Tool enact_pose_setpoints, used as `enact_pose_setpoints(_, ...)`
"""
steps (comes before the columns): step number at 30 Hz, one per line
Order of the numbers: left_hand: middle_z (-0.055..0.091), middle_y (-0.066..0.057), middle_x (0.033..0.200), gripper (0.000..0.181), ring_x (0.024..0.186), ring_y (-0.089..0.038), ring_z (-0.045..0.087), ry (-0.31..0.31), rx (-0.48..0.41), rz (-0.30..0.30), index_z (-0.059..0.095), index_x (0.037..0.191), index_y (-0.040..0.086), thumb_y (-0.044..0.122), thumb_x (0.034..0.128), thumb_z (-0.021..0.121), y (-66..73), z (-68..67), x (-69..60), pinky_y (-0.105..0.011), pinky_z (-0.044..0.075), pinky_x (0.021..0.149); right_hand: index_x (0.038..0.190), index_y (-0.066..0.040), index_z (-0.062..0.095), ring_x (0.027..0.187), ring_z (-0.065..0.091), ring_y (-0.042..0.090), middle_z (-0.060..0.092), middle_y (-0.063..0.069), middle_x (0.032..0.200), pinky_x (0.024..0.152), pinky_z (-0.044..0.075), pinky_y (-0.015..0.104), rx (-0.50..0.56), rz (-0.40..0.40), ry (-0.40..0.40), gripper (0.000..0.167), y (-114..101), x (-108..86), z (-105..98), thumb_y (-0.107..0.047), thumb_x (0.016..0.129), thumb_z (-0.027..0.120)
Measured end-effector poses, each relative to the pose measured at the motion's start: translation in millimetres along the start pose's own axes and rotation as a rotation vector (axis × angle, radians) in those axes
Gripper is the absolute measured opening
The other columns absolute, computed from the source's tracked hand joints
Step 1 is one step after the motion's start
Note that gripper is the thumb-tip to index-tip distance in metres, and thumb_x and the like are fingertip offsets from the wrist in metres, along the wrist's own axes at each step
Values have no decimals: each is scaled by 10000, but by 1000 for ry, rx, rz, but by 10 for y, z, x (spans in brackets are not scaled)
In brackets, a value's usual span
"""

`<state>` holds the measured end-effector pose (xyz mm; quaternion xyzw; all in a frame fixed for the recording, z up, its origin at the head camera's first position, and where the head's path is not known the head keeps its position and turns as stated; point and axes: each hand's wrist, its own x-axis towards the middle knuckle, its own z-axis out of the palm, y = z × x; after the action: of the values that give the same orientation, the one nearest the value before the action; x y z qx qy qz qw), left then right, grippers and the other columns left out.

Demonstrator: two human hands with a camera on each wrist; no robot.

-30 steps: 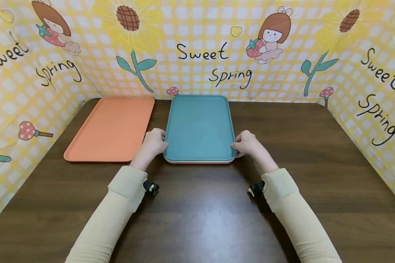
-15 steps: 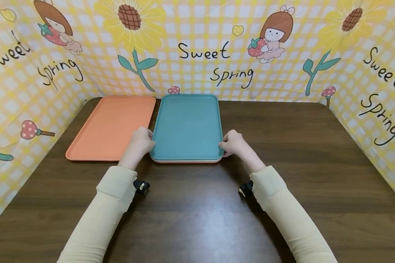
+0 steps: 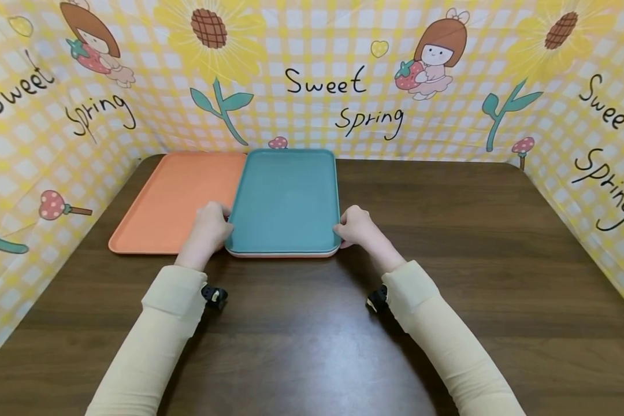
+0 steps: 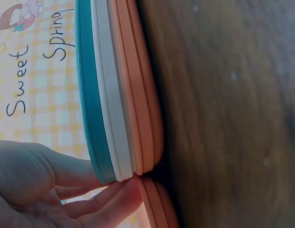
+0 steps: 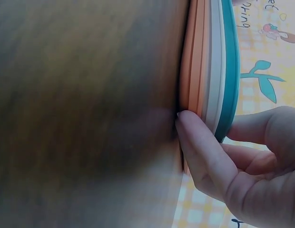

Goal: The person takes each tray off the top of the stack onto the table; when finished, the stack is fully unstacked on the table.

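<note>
A teal tray [image 3: 286,196] lies on top of a stack at the table's back. Beneath it the left wrist view shows a white tray [image 4: 111,104] and orange edges [image 4: 138,104]. My left hand [image 3: 205,232] pinches the stack's left side near its front corner, thumb at the teal rim. The same part of the right side is pinched by my right hand [image 3: 360,225], with fingers [image 5: 204,142] against the lower edges in the right wrist view. A separate orange tray [image 3: 179,199] lies flat at the left, partly hidden behind my left hand and touching or very near the stack.
The brown wooden table [image 3: 447,242] extends right of the stack and in front of it. A yellow checked cloth [image 3: 312,34] printed with flowers and words stands around the back and both sides. A small black device [image 3: 215,297] sits at my left cuff, another [image 3: 377,299] at my right.
Both hands and the tray stack between them have moved left, closing the gap to the separate orange tray. That tray stays in about the same place; both hands keep their hold.
</note>
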<state>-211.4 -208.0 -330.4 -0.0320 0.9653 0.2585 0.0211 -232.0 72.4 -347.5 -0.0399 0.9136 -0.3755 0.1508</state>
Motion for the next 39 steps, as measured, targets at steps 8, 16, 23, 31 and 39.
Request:
enact_pose_setpoints(8,616,-312,1037,274,803,-302,512,-14,34,-2,648,1055,-108,-32,827,518,-63,-59,1,-297,435,607,768,93,696,665,712,240,677,256,933,613,562,255,5,-6,12,251,-55,1,72,-57,889,536)
enact_pose_setpoints(16,547,-209,748,123,736,-270,449,-35,33,-13,628,862,-83,-36,823,521,-100,-70,21,-297,385,592,609,-1,627,669,711,217,687,205,793,650,564,268,-43,-8,19,325,-67,-12,105,-90,906,527)
enact_pose_setpoints(23,542,-152,760,121,706,-238,414,-22,23,-4,639,850,-58,-33,817,525,-91,-57,53,-275,379,568,428,-133,346,658,710,219,439,11,417,630,560,270,-120,-56,52,496,-90,-48,100,-37,901,460)
enact_pose_setpoints(31,590,-303,1176,338,1061,-386,547,-48,30,-35,603,1164,-115,8,860,522,-89,-49,70,-440,501,830,468,-152,275,647,702,229,336,-7,393,641,555,296,-176,-51,76,489,-147,-75,108,-21,913,430)
enact_pose_setpoints(39,571,-305,1204,372,1103,-409,542,-59,22,-56,563,1220,-116,22,876,532,-89,-44,58,-452,510,848,472,-147,305,503,613,162,421,-1,428,523,455,240,-219,-51,115,451,-178,-79,86,-27,885,444)
